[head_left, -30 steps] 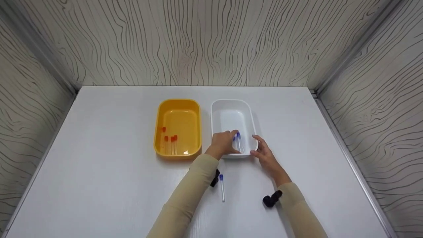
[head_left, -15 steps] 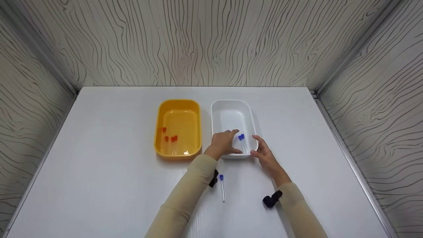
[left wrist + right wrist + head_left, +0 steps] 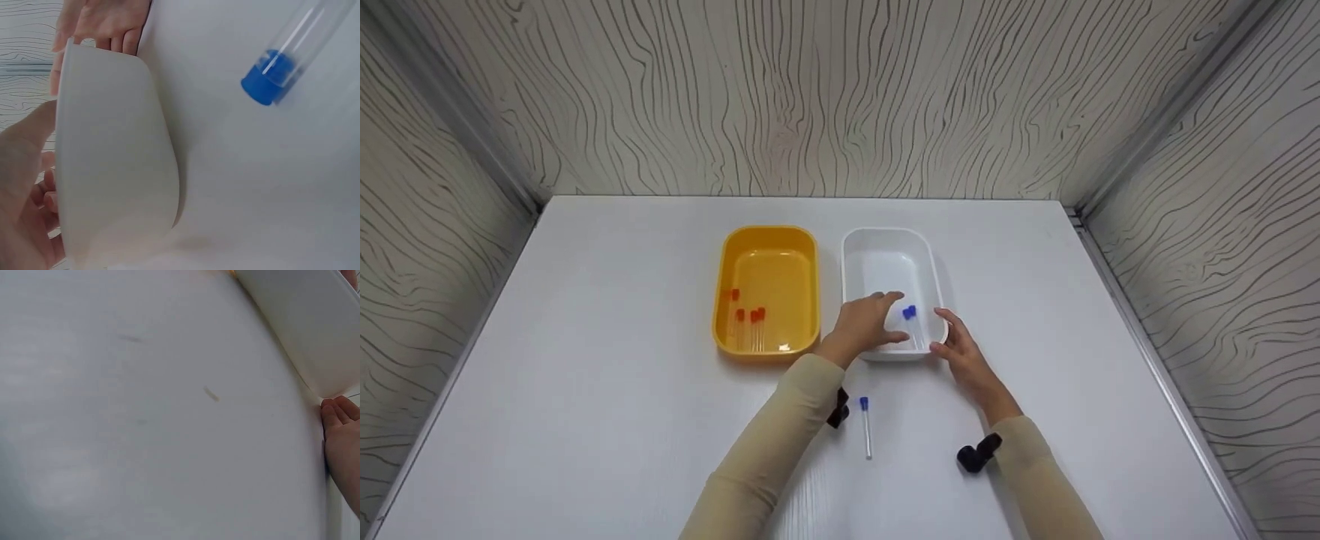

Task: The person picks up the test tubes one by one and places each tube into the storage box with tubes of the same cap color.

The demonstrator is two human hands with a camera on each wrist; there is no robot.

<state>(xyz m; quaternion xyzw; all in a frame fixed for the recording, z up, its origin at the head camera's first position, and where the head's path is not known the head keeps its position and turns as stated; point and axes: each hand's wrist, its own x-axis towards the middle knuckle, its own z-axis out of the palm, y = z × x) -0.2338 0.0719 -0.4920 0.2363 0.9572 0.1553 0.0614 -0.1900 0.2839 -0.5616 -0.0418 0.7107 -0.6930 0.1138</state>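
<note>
My left hand [image 3: 864, 324] is over the near end of a white tray [image 3: 886, 238], thumb and forefinger spread apart with nothing between them. Two blue-capped test tubes [image 3: 913, 327] lie side by side in that tray, just right of the fingertips. At the tray's near right corner, my right hand [image 3: 967, 364] holds the rim; the left wrist view shows its thumb over the edge and fingers [image 3: 117, 43] bent against the outer wall. Another blue-capped test tube [image 3: 867, 433] rests on the table in front of the tray, its blue cap [image 3: 264, 81] large in the left wrist view.
Left of the white tray stands a yellow tray [image 3: 769, 238] with several red-capped test tubes [image 3: 757, 330] in its near half. Both trays sit on a white table [image 3: 622, 360]. Wood-patterned panels [image 3: 795, 97] rise behind it and at both sides.
The left hand has let go of a blue-capped test tube, which now lies beside the other in the white tray. Its fingers have spread and drawn slightly back. The right hand keeps its place.
</note>
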